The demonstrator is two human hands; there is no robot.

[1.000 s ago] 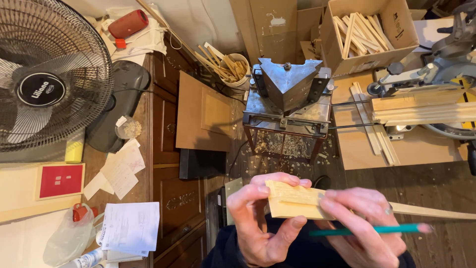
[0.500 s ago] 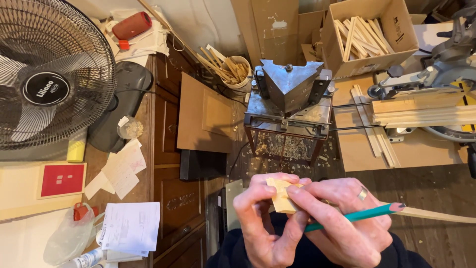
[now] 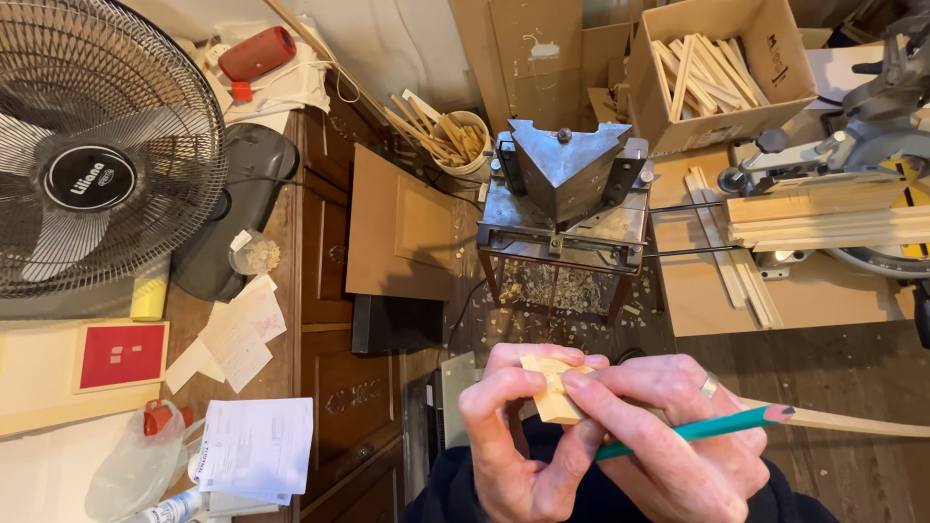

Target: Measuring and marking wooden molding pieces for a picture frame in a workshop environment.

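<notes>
The wooden strip (image 3: 557,387) pinched by both hands is pale, raw wood with a matt, sanded-looking face. The pencil (image 3: 693,431) has glossy teal paint and a bare wooden tip. On the right hand's finger sits a shiny metal ring (image 3: 710,385). Farther off, the metal trimmer (image 3: 562,189) shows dull grey steel, dusted with wood shavings. The cardboard box (image 3: 722,73) is matt brown. At left, the fan (image 3: 97,145) has a black wire grille, and the dark wooden cabinet (image 3: 325,291) looks smooth and varnished.
</notes>
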